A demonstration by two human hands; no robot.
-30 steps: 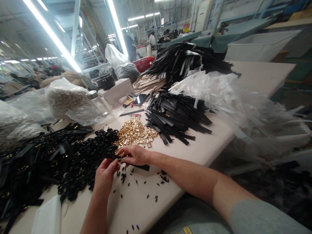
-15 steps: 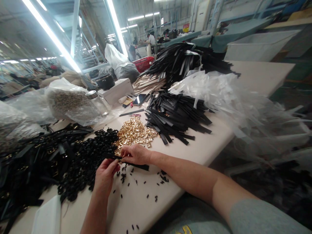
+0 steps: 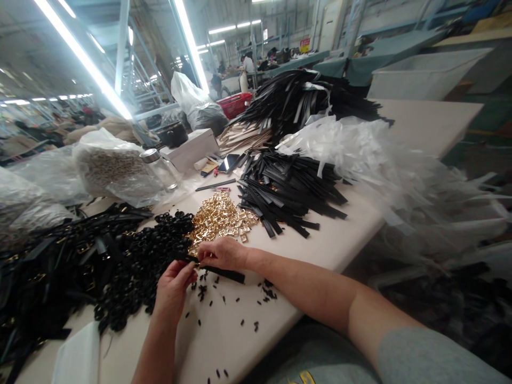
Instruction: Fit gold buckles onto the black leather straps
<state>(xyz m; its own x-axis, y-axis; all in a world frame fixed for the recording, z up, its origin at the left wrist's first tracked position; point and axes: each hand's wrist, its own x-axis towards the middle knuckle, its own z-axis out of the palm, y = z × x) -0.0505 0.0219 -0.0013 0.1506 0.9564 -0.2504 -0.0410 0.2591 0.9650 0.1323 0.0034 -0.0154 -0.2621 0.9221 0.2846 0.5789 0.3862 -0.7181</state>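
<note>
A flat black strap (image 3: 227, 273) runs between my two hands, just above the pale tabletop. My left hand (image 3: 173, 282) pinches it near its left part, thumb and fingers closed. Opposite, my right hand (image 3: 222, 253) has its fingers closed on the same strap, fingertips almost touching the left ones. A small bit of gold metal shows between the fingertips, too small to make out fully. Right behind my hands lies a heap of gold buckles (image 3: 218, 216). Left of it is a pile of small black loops (image 3: 150, 250).
More black straps (image 3: 292, 186) are heaped beyond the buckles. Straps with buckles (image 3: 52, 261) cover the left side. Small black scraps (image 3: 256, 324) dot the table near its front edge. A glass jar (image 3: 162, 169), clear plastic (image 3: 360, 144) and a white tray (image 3: 78, 354) also lie around.
</note>
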